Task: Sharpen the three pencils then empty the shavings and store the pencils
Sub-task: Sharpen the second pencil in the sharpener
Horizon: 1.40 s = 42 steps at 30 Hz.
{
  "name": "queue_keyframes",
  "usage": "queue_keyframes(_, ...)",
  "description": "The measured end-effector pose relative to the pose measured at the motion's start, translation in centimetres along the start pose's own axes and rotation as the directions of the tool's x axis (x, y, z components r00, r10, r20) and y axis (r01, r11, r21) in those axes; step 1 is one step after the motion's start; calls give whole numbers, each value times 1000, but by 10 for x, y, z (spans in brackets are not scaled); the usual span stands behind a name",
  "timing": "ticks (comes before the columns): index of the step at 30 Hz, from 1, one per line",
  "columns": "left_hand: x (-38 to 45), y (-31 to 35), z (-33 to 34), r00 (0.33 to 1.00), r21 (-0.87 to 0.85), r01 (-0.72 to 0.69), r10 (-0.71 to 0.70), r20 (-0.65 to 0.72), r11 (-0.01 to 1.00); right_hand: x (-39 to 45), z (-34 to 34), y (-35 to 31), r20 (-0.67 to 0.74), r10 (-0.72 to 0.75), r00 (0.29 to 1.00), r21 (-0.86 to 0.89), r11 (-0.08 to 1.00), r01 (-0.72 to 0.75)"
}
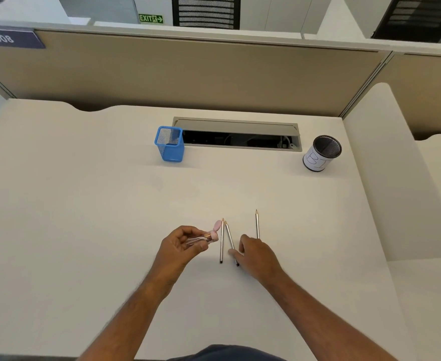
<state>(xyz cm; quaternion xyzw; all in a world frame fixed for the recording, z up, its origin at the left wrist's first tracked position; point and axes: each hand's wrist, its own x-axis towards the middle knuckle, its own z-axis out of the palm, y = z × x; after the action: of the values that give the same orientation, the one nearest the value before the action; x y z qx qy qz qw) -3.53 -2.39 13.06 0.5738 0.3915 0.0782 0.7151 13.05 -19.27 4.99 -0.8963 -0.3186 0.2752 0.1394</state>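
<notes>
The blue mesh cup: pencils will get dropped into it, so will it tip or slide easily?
Probably light: the blue mesh cup is thin open wire mesh and looks empty. It stands tall on a smooth desk, so a sideways knock might slide or tip it.

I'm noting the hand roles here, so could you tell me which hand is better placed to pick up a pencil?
Right hand: it is free and touches a pencil; the left hand holds the sharpener.

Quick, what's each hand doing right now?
Left hand: closed around the clear sharpener with the pink cap.
Right hand: open, fingers resting on the middle pencil, holding nothing.
</notes>
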Motion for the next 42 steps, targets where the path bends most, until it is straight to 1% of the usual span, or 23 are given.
queue_keyframes(4,1,1,-1,1000,-13,0,0,-7,1000,2,2,-3,13,2,1000,-84,996,-1)
queue_keyframes(7,1,3,-2,1000,-16,3,-3,-15,1000,2,1,-6,37,-19,999,-150,988,25)
queue_keyframes(10,2,3,-3,1000,-8,3,-3,-18,1000,1,-3,-7,53,-8,999,-147,989,16)
queue_keyframes(12,3,4,-4,1000,-12,6,-6,-20,1000,-2,-7,-7,54,21,998,-105,994,-15)
queue_keyframes(14,3,5,-4,1000,-9,4,-4,-20,1000,-7,-13,-7,41,53,998,-20,998,-52)
queue_keyframes(18,5,8,-1,1000,-18,0,0,-25,1000,-21,-33,-4,2,90,996,240,967,-88)
queue_keyframes(21,6,10,0,1000,-24,-6,5,-22,1000,-35,-55,-3,-19,43,999,467,884,-30)
queue_keyframes(24,6,13,3,1000,-20,-13,12,-17,1000,-47,-77,-1,-113,16,993,586,809,53)
queue_keyframes(27,5,18,6,1000,-23,-29,29,-13,999,-57,-93,2,-165,18,986,623,777,90)
queue_keyframes(32,3,24,10,999,-61,-47,46,-24,997,-70,-113,5,-216,12,976,601,790,123)
queue_keyframes(42,0,31,10,999,-66,-50,51,17,997,-77,-119,-2,-232,-50,971,579,795,179)
